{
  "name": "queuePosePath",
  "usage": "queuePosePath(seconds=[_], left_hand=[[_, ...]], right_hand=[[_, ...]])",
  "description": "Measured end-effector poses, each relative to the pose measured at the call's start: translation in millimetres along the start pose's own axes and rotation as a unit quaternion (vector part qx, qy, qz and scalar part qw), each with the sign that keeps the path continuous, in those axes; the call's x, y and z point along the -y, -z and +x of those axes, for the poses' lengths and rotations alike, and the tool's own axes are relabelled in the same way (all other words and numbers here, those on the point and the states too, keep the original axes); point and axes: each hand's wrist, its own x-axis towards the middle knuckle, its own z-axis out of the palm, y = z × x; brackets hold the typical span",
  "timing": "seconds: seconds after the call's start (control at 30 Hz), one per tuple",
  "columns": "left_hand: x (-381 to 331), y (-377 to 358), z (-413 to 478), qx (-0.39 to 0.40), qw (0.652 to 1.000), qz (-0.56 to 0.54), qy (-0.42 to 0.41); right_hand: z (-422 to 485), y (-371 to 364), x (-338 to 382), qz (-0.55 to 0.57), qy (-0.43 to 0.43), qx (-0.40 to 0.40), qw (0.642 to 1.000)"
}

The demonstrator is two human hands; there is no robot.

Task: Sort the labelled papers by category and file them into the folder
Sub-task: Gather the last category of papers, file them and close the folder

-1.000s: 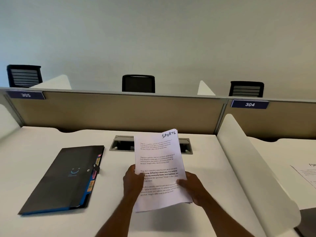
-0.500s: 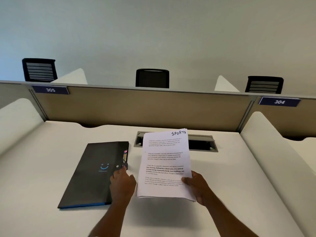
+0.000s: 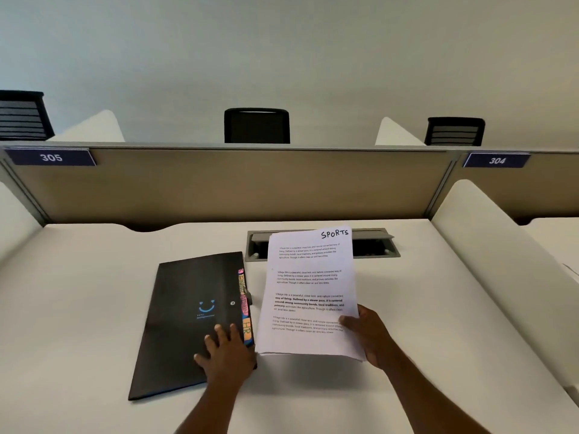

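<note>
A thin stack of white papers [image 3: 308,289], hand-labelled SPORTS at the top right, is held above the desk by my right hand [image 3: 372,336], which grips its lower right edge. To its left a closed black folder [image 3: 188,314] with a blue smiley lies flat on the white desk [image 3: 78,308]. Coloured index tabs [image 3: 245,308], one reading HR, stick out along the folder's right edge. My left hand [image 3: 227,352] rests flat on the folder's lower right corner, fingers spread, holding nothing.
A grey cable hatch [image 3: 372,242] is set into the desk behind the papers. A tan partition [image 3: 219,183] with signs 305 and 304 closes the back. White curved side dividers [image 3: 488,245] stand at left and right. Black chairs [image 3: 257,125] show beyond the partition.
My left hand let go of the papers and moved left onto the folder's lower right corner. The right hand alone now holds the stack. The view shifted left.
</note>
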Motion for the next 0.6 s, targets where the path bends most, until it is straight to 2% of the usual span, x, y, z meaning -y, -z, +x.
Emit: queuePosePath(seconds=[0.2,0.27,0.4,0.5,0.6], left_hand=[[-19.8,-8.7,-15.7,0.02,0.999,0.005,-0.045],[-29.2,-11.5,-23.9,0.004,0.999,-0.003,-0.044],[-41.8,-14.6,-34.8,-0.061,0.998,-0.003,-0.016],[-46.9,-16.0,-32.6,-0.048,0.999,0.02,0.01],[-48.3,-9.9,-25.2,-0.021,0.999,-0.011,0.028]], right_hand=[[-4.0,4.4,8.5,-0.001,0.009,-0.004,1.0],[-5.5,8.2,12.5,-0.008,0.012,-0.001,1.0],[-6.8,16.3,19.7,-0.035,0.013,-0.008,0.999],[-5.2,22.8,23.2,-0.065,0.007,-0.013,0.998],[-3.1,28.4,23.0,-0.077,0.005,-0.017,0.997]])
